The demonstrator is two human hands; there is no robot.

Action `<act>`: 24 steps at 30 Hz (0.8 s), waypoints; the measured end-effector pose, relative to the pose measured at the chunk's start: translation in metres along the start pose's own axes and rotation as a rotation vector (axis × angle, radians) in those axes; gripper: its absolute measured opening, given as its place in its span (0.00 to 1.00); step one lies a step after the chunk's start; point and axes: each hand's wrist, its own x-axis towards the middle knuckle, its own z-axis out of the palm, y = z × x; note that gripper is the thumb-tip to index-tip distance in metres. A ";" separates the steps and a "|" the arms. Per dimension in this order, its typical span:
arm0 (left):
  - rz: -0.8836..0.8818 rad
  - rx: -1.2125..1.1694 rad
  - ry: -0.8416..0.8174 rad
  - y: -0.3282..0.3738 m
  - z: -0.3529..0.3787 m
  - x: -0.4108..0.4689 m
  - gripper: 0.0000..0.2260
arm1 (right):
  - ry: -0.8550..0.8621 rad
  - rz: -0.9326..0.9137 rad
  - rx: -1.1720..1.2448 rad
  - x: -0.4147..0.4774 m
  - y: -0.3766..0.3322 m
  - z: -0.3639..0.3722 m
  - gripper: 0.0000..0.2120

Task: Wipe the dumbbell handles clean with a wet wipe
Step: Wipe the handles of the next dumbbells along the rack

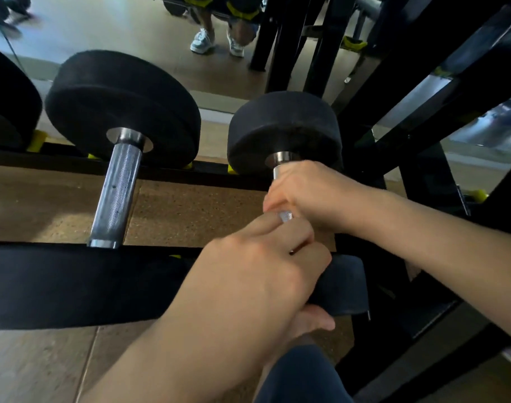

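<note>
Two black dumbbells lie across a rack. The small dumbbell (284, 129) on the right has a knurled steel handle (286, 215), mostly hidden by my hands. My right hand (309, 193) grips the far part of that handle, just below the far weight head. My left hand (257, 271) curls round the near part, next to the near head (347, 283). No wet wipe shows in either hand. The larger dumbbell (123, 109) to the left has its bare handle (119, 193) free.
The black rack rails (74, 280) with yellow pads run left to right, and a black upright frame (422, 91) stands at the right. Another weight head (7, 106) sits at the far left. A mirror behind shows a person's legs and shoes (216, 42).
</note>
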 end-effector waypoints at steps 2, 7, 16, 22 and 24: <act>0.009 -0.028 0.030 -0.002 0.002 -0.002 0.21 | -0.003 -0.112 0.099 -0.008 -0.010 0.000 0.08; 0.031 -0.155 0.067 -0.014 0.006 -0.004 0.18 | 0.165 -0.011 0.052 0.001 0.003 -0.005 0.10; -0.246 -0.473 0.288 -0.027 0.001 -0.001 0.05 | 0.269 0.263 1.169 -0.025 -0.010 -0.018 0.04; -0.583 -0.783 0.513 -0.029 -0.018 0.006 0.12 | 0.370 0.339 1.766 -0.007 -0.035 -0.030 0.08; -0.671 -0.946 0.494 -0.029 -0.027 0.007 0.15 | 0.348 0.300 1.889 -0.005 -0.038 -0.029 0.08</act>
